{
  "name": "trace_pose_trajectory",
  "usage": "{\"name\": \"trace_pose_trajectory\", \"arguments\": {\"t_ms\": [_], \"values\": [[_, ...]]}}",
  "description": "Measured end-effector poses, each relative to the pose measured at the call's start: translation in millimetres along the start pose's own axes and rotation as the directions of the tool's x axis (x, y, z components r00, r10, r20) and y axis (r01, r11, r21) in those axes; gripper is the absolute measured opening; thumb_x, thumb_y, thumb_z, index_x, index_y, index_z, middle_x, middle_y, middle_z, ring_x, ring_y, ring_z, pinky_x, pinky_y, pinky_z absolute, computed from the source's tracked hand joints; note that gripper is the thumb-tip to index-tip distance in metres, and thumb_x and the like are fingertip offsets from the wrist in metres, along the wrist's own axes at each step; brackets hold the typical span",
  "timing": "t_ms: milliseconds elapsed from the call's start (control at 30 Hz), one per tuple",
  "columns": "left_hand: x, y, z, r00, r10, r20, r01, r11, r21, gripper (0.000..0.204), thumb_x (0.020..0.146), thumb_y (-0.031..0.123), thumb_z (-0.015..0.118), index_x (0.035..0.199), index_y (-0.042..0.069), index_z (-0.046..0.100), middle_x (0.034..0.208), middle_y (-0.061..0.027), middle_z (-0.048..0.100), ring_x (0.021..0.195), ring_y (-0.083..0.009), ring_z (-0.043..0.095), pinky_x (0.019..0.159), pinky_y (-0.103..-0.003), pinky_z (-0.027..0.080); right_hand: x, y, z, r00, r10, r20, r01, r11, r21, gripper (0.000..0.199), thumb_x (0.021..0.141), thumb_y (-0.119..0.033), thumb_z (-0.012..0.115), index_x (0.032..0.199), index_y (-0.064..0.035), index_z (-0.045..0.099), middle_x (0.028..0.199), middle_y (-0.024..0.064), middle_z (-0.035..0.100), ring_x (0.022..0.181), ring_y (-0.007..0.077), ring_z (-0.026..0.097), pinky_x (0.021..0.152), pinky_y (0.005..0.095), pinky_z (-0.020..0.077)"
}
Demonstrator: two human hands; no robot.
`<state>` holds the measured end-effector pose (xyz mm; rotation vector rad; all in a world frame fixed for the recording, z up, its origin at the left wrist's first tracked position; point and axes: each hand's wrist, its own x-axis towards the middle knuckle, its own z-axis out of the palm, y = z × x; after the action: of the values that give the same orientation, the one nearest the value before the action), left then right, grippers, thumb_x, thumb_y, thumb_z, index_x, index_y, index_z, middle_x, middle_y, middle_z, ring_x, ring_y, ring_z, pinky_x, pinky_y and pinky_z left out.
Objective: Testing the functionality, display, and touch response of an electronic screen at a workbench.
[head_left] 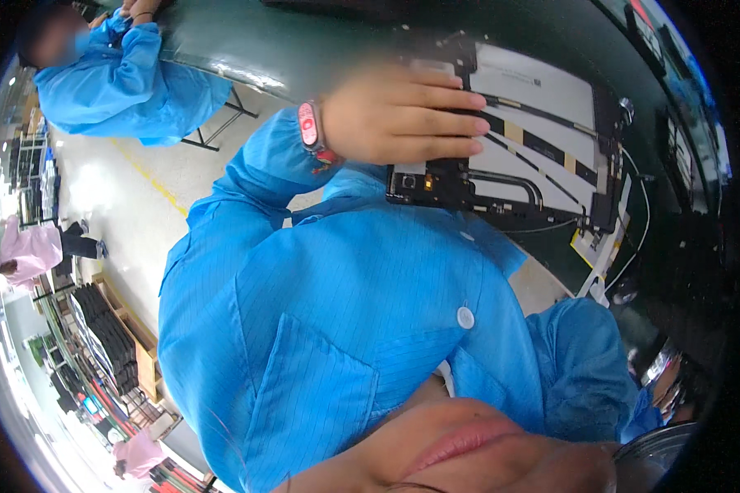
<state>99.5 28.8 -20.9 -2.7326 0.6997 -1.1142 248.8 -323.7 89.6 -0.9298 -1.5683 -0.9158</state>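
My left hand [411, 115] lies flat across the left part of an opened tablet [543, 131], with its fingers stretched out and side by side. The thumb does not show. Large pale battery panels [518, 76], black ribbon cables [543, 149] and a black frame make up the tablet's exposed inside. A small camera module [409, 181] sits in its near left corner. On my left wrist is a pink band [308, 126]. My right sleeve [580, 361] bends away at the lower right, and the right hand does not show.
The tablet rests on a dark green table [321, 33]. Past its right end lie a thin white cable [645, 214] and a yellow-and-white label strip [588, 246]. A co-worker in blue [131, 82] sits at the far left. Stacked black items [103, 337] stand left, beyond the floor.
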Motion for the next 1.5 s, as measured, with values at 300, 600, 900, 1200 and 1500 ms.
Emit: {"name": "trace_pose_trajectory", "arguments": {"t_ms": [300,600,900,1200,1500], "values": [[-6,-9,-19,0.998,0.033,0.052,-0.037,0.997,0.075,0.024,0.076,0.013,0.058,0.096,0.004,0.067,0.106,-0.0115,0.063,0.103,-0.0265,0.059,0.091,-0.039,0.047,3,45,49,0.987,-0.136,0.081,0.116,0.97,0.214,0.01,0.083,-0.014,0.057,0.079,-0.0059,0.06,0.065,0.001,0.06,0.054,0.0054,0.055,0.045,0.0157,0.0327],[9,-6,-16,0.993,0.108,0.046,-0.111,0.992,0.062,0.022,0.074,0.014,0.06,0.094,0.007,0.068,0.105,-0.0079,0.064,0.104,-0.0239,0.059,0.09,-0.038,0.048,-44,129,130,0.525,0.252,0.813,-0.373,0.927,-0.046,0.045,0.063,-0.003,0.071,0.106,-0.0088,0.059,0.107,0.0096,0.058,0.1,0.0277,0.055,0.086,0.0335,0.0436],[23,-2,-2,0.998,0.065,-0.002,-0.065,0.997,-0.034,0.024,0.07,0.01,0.065,0.094,0.007,0.068,0.107,-0.0064,0.063,0.104,-0.0226,0.059,0.089,-0.037,0.049,-57,138,135,0.353,0.355,0.866,-0.553,0.825,-0.113,0.051,0.065,-0.001,0.069,0.112,-0.0111,0.055,0.095,0.0089,0.058,0.085,0.0195,0.057,0.074,0.028,0.0474],[19,-31,1,0.996,-0.003,0.092,0.051,0.848,-0.527,0.022,0.079,0.006,0.059,0.1,0.003,0.065,0.108,-0.012,0.062,0.101,-0.0274,0.06,0.085,-0.036,0.049,-90,197,97,0.529,0.162,0.833,-0.848,0.046,0.529,0.038,0.076,-0.003,0.062,0.114,-0.004,0.053,0.092,0.0092,0.054,0.084,0.0217,0.053,0.076,0.0321,0.0439],[-6,-45,61,0.241,-0.536,0.809,0.529,-0.626,-0.573,0.035,0.084,0.019,0.062,0.114,0.001,0.056,0.109,-0.0102,0.061,0.097,-0.0219,0.06,0.086,-0.033,0.047,-158,188,68,-0.017,0.956,0.293,-0.907,-0.138,0.399,0.023,0.081,-0.007,0.063,0.104,-0.0066,0.058,0.084,0.0032,0.062,0.08,0.0124,0.06,0.065,0.0245,0.0466]]}}
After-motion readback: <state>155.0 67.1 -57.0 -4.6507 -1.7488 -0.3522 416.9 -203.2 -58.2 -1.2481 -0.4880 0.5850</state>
